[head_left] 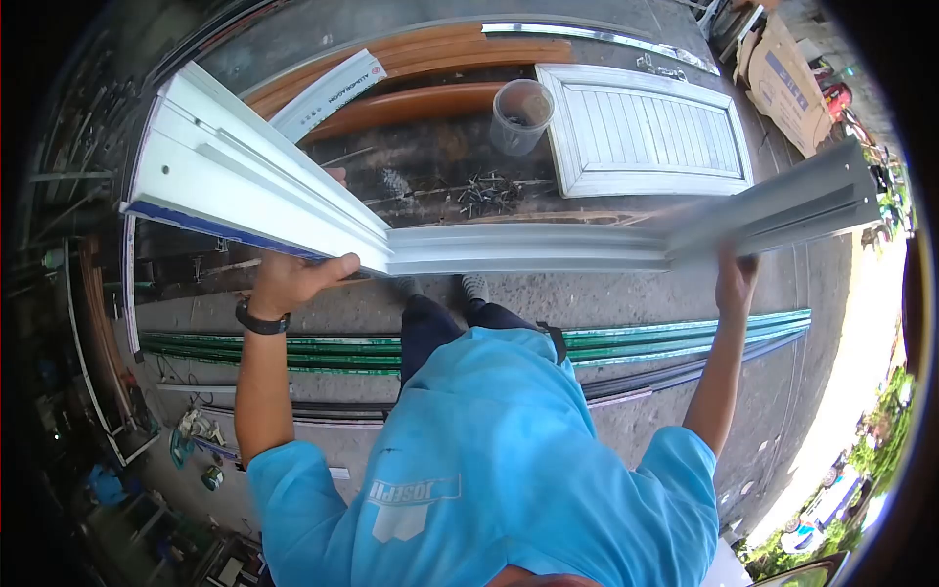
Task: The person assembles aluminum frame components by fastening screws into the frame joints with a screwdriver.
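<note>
A white U-shaped metal frame (528, 248) is held up in front of me, with two long sides joined by a shorter crosspiece. My left hand (293, 284) is closed around its left side (254, 157), thumb on the near face and fingertips just visible beyond it. Blue film runs along that side's lower edge. At the other end, my right hand (736, 281) grips the right side (802, 201) near the corner; its fingers are partly hidden and slightly blurred.
Beyond the frame lie a white slatted panel (650, 132), a clear plastic bucket (521, 117), a pile of small dark pieces (489, 194) and brown profiles (421, 108). Green-wrapped lengths (675, 338) cross the floor by my legs. A cardboard piece (782, 88) stands at far right.
</note>
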{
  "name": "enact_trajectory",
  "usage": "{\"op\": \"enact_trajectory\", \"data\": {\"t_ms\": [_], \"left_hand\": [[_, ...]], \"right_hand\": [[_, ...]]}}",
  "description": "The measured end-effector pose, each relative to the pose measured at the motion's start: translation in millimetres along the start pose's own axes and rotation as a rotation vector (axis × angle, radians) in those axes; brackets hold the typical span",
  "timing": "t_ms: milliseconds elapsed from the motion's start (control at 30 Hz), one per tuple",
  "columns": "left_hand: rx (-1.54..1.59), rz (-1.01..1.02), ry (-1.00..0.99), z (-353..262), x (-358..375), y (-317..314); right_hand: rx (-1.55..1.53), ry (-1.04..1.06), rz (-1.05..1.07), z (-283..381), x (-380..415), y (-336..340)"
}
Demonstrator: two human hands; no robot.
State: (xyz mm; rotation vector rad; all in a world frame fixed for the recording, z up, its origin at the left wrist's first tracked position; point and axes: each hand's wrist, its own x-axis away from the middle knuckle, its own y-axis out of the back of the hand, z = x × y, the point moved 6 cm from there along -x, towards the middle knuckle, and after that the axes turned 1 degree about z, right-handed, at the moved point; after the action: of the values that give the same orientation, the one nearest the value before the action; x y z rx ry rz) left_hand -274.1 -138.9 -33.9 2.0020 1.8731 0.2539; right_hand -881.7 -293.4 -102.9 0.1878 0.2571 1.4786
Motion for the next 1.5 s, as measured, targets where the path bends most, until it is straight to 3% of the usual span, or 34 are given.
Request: {"op": "enact_trajectory", "data": {"t_ms": [100, 200, 300, 400, 500, 767, 867, 1000, 1033, 1100, 1200, 1267, 1333, 1433, 1500], "left_hand": [[-0.079, 0.032, -0.004, 21.6, 10.6, -26.2], [-0.382, 0.051, -0.143, 13.4, 10.7, -42.6], [-0.176, -0.010, -0.045, 26.1, 14.2, -46.8], [-0.331, -0.029, -0.002, 27.1, 15.1, -47.3], [-0.165, -0.025, 0.043, 21.2, 21.9, -44.4], [-0.222, 0.003, -0.006, 33.5, 18.0, -42.9], [-0.035, 0.057, 0.121, 45.3, 20.4, -38.2], [-0.568, 0.217, 0.072, 117.4, 32.0, 22.1], [-0.751, 0.179, 0.101, 125.0, 29.5, 42.3], [-0.754, 0.133, 0.241, 156.2, 14.3, 98.3], [-0.973, -0.095, 0.292, 234.2, -2.6, 170.1], [-1.071, -0.100, 0.291, 265.6, -10.7, 195.1], [-1.139, -0.065, 0.359, 288.5, -17.2, 206.7], [-1.161, 0.047, 0.520, 304.6, -25.7, 215.3], [-1.129, 0.041, 0.357, 307.4, -26.7, 220.0]], "right_hand": [[-0.082, 0.048, -0.150, -40.5, 12.8, -1.5], [-0.124, 0.032, -0.218, -57.7, 19.9, -9.6], [-0.217, -0.038, -0.323, -74.9, 27.9, -12.3], [-0.119, -0.074, -0.353, -89.2, 26.4, -7.1], [-0.179, -0.086, -0.381, -54.3, 36.6, -13.4], [-0.269, -0.064, -0.452, -73.4, 30.6, -23.0], [-0.229, -0.047, -0.456, -70.5, 25.0, -26.3], [-0.091, 0.010, -0.520, -59.6, 32.2, -37.0], [-0.055, -0.015, -0.600, -58.7, 39.1, -39.9], [0.025, -0.066, -0.763, -48.2, 61.8, -57.5], [0.051, -0.238, -0.829, -93.7, 117.2, -93.4], [-0.099, -0.339, -0.601, -86.5, 148.3, -160.8], [-0.037, -0.344, -0.402, -82.1, 172.6, -217.3], [0.049, -0.389, -0.284, -40.2, 196.2, -273.5], [0.101, -0.384, -0.238, -32.7, 207.9, -288.1]]}}
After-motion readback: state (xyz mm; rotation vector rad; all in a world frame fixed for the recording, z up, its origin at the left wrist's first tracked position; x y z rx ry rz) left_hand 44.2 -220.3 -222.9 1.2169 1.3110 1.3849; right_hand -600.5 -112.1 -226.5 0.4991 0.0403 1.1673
